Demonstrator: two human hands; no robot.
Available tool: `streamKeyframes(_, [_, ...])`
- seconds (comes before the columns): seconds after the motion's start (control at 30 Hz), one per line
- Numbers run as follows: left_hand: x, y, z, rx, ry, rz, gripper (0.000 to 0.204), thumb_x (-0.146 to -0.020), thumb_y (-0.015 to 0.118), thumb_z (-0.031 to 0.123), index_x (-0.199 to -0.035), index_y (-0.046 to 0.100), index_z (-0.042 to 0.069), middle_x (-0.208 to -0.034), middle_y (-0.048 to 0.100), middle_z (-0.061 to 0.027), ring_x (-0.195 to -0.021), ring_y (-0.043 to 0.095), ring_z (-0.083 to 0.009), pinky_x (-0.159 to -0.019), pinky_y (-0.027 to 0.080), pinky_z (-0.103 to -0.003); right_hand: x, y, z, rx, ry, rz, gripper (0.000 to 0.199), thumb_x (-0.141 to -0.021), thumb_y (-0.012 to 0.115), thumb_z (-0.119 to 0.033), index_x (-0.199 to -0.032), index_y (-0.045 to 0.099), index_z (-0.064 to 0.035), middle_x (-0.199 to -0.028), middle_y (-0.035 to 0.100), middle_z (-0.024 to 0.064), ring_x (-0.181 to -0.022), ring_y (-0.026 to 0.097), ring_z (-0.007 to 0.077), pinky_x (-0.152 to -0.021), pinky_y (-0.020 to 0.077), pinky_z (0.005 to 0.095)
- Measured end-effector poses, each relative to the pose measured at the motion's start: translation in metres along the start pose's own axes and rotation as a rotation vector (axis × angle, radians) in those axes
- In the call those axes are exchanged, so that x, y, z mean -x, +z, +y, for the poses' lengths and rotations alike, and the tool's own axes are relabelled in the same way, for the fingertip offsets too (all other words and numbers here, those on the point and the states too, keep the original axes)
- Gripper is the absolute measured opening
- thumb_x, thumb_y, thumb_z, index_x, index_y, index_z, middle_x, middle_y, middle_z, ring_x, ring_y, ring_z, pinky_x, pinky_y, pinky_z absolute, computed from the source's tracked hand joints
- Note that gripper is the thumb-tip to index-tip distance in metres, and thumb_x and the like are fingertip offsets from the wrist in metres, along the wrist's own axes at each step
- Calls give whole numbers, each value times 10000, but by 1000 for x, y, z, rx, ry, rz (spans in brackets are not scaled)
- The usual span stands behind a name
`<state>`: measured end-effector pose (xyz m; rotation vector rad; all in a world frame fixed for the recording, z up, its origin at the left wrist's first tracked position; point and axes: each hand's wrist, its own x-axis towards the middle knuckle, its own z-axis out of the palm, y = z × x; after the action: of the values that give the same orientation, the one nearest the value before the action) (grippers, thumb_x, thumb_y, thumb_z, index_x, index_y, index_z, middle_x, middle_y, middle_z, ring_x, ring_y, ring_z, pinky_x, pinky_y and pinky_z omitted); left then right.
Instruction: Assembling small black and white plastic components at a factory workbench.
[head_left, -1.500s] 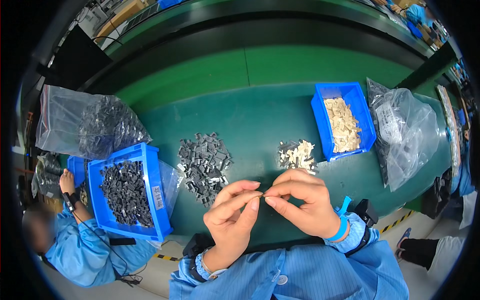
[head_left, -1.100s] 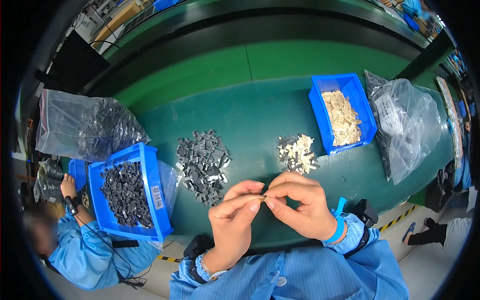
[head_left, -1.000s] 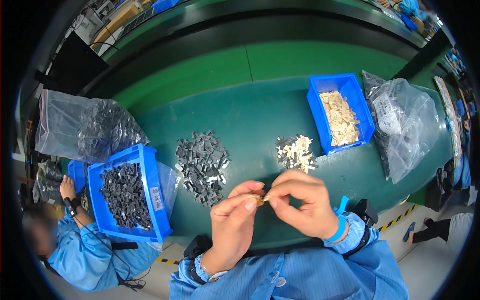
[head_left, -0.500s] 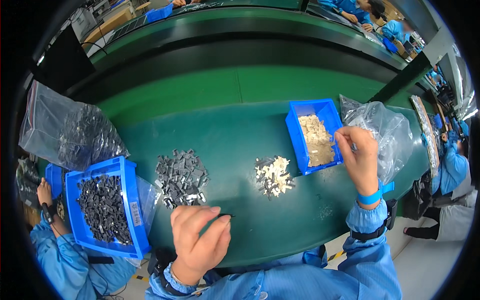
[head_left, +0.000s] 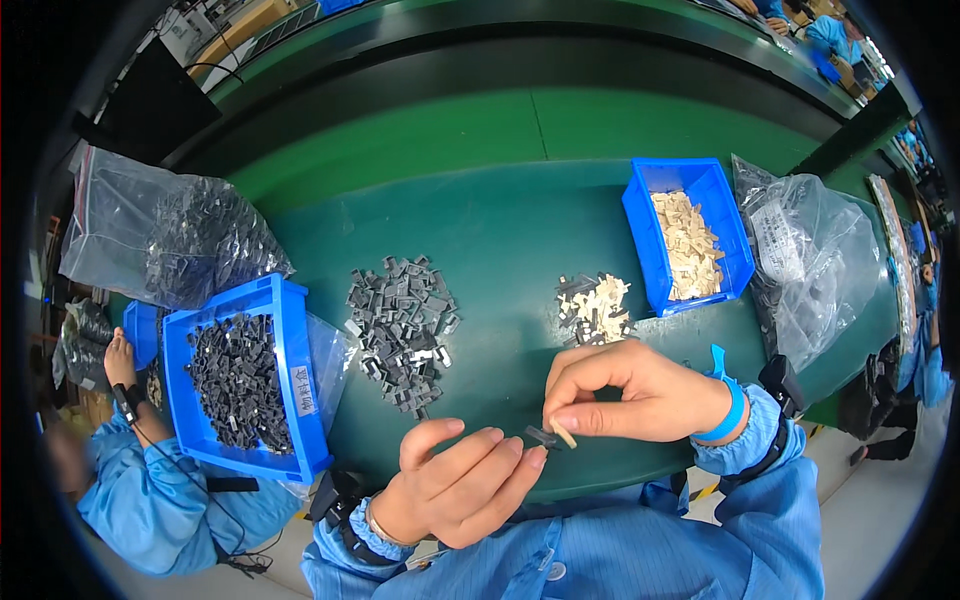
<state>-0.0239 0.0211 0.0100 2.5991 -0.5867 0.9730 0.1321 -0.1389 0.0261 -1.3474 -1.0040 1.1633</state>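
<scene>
My left hand (head_left: 455, 485) is low in the middle, its fingertips closed on a small dark plastic part (head_left: 541, 436). Opposite it, my right hand (head_left: 640, 395) pinches a small cream-coloured piece (head_left: 564, 433) between thumb and forefinger. The cream piece is close beside the dark part; whether they touch I cannot tell. Beyond my left hand lies a loose pile of dark grey plastic parts (head_left: 402, 325). A smaller mixed pile of cream and dark pieces (head_left: 596, 308) lies just past my right hand.
A blue bin of dark parts (head_left: 312, 425) stands at left, below a clear bag of dark parts (head_left: 215, 240). At right are a blue bin of cream pieces (head_left: 642, 205) and a crumpled clear bag (head_left: 825, 260). Another person's hand (head_left: 120, 358) shows far left.
My right hand has come from the cream-piece bin down to my left hand, bringing a cream piece. My left hand has turned, the dark part still at its fingertips. The view has shifted.
</scene>
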Motion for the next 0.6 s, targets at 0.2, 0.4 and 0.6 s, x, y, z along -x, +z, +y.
streamKeyframes(0.2, [3,-5,-1,-4,-56,-14,286,-633,721,86,-899,620,121,-880,540,-24,-804,518,-191,-748,397,-392,15,-24,-26,418,-235,645,67,-761,578,-29,-821,603,-13,-818,576,59,-747,520,143,-634,407,254])
streamKeyframes(0.4, [3,0,-1,-2,-64,31,287,-655,694,47,-914,598,124,-872,528,-18,-803,512,-188,-756,395,-396,43,-97,-15,1205,-297,953,43,-642,519,14,-636,542,-22,-820,572,76,-768,511,220,-702,393,326])
streamKeyframes(0.6, [2,1,1,8,-62,14,303,-648,710,74,-927,602,123,-880,523,-17,-801,511,-185,-767,391,-400,45,-94,-7,1388,-228,927,33,-713,619,-57,-724,601,-31,-779,578,66,-764,514,244,-689,387,341])
